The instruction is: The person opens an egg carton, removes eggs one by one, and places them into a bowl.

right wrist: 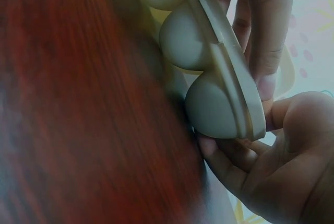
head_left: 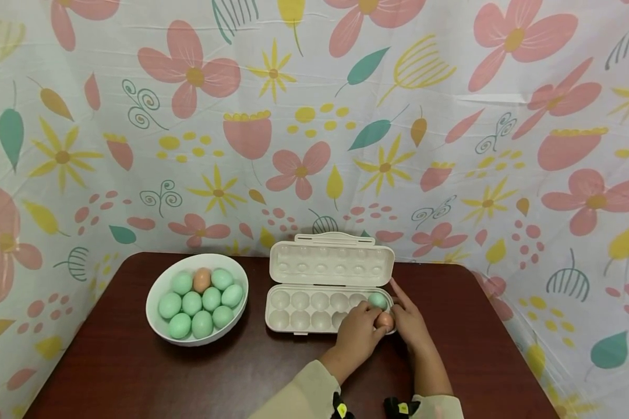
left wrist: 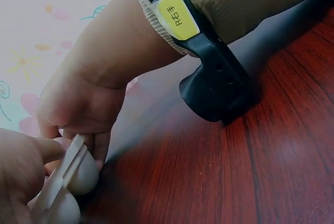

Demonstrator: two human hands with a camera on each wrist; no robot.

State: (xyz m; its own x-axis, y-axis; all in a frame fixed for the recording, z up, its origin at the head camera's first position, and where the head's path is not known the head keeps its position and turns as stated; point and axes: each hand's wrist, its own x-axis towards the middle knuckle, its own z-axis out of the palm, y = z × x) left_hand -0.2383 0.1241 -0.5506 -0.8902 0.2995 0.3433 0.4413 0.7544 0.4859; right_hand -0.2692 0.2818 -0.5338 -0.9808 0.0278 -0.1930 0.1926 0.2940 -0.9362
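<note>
An open white egg carton lies on the table, its lid tipped back. A green egg sits in the back right cup. At the front right cup my left hand pinches a brown egg between thumb and fingers. My right hand grips the carton's right end. In the right wrist view, fingers of the right hand reach under the end cup, the thumb near the rim. The egg is hidden in the left wrist view, where the left hand meets the rim.
Left of the carton stands a white bowl holding several green eggs and one brown egg. A flowered cloth hangs behind the dark red wooden table. Black camera mounts are strapped at the wrists.
</note>
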